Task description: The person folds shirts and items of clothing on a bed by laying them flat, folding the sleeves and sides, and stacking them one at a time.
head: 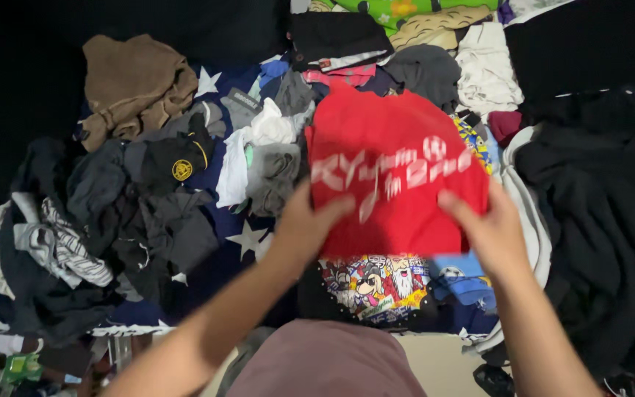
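A red T-shirt [387,158] with white print is held up flat over a heap of clothes. My left hand [304,224] grips its lower left edge, fingers curled over the front. My right hand [488,224] grips its lower right edge. Just below the shirt lies a black garment with a colourful cartoon print [372,283], and a blue piece of clothing [464,278] sits under my right hand.
Clothes cover the bed: a brown garment [134,84] at the back left, dark and striped pieces [67,242] on the left, a white and grey bundle [266,151] in the middle, a large black heap [604,206] on the right. A navy sheet with white stars [248,237] shows beneath.
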